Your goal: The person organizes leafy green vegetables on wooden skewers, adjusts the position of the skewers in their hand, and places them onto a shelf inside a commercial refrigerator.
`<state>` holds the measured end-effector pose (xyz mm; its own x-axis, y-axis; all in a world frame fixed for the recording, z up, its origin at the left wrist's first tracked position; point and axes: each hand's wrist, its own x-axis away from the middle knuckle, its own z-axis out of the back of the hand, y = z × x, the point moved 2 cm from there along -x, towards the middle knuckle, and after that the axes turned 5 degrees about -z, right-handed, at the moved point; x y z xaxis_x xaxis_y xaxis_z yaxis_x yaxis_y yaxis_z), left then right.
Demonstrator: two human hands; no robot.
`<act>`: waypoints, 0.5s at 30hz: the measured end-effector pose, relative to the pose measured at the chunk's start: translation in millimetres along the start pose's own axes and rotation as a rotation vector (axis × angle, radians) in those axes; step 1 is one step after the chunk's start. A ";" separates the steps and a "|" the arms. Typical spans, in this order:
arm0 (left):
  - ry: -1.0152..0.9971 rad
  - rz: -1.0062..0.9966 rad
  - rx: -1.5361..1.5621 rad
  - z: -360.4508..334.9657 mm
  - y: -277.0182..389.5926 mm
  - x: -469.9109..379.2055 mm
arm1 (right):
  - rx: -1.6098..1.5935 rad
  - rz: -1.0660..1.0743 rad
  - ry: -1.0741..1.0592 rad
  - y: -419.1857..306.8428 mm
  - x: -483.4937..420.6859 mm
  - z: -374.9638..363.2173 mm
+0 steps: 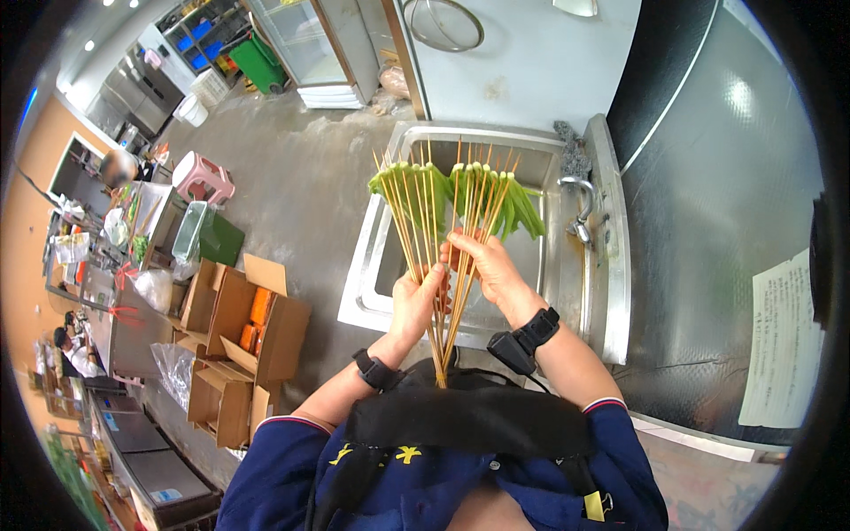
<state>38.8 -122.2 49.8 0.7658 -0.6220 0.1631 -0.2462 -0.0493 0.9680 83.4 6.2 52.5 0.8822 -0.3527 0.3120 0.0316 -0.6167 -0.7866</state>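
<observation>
A fan of long bamboo skewers with pale green leafy vegetable pieces near the pointed ends is held upright between my hands. My left hand grips the left part of the bundle, thumb on the sticks. My right hand is closed round the right part, a little higher. The skewers come together at their lower ends near my apron. Behind them is a stainless steel sink, with more green leaves hanging over its basin.
A faucet stands on the sink's right side, with dark scouring mesh behind it. Open cardboard boxes and a green bin stand at left. A person is at the far left.
</observation>
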 end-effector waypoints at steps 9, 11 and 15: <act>0.021 0.002 0.196 18.5 -1.0 18.4 | 0.013 -0.090 -0.124 5.9 5.5 -14.9; 0.012 0.017 0.280 19.9 5.8 22.7 | -0.040 -0.158 -0.143 7.0 9.9 -21.9; -0.057 0.142 0.455 28.8 15.4 31.7 | -0.124 -0.194 -0.202 19.6 25.7 -32.8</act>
<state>42.2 -165.2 64.3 0.6750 -0.6888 0.2646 -0.5907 -0.2895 0.7532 91.3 -38.0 62.6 0.9413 -0.0808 0.3279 0.1618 -0.7443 -0.6479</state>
